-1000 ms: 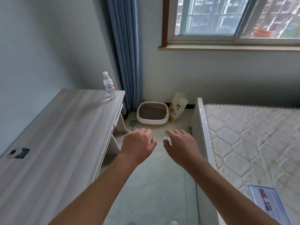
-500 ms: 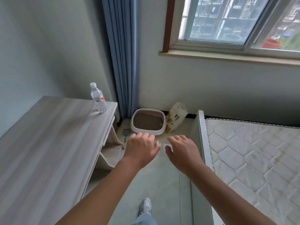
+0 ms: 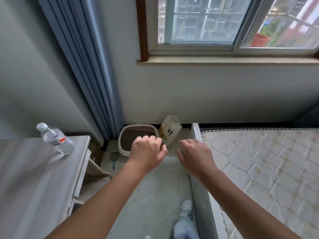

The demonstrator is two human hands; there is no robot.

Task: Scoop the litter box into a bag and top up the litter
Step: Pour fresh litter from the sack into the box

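A white litter box with brown-grey litter sits on the floor against the far wall, beside the blue curtain. A cream litter bag with printed lettering leans on the wall just right of it. A grey scoop lies on the floor in front of the box's left corner. My left hand hovers well above the floor, overlapping the box's near right part in view, fingers loosely curled and empty. My right hand hangs beside it, fingers apart, holding nothing.
A pale wooden desk fills the left side, with a plastic water bottle near its far corner. A bed frame and quilted mattress close the right side. A narrow tiled floor strip runs between them; my shoe shows below.
The view has advanced towards the litter box and the window. Both hands stay stretched out in front, empty. A foot has stepped into view on the floor.
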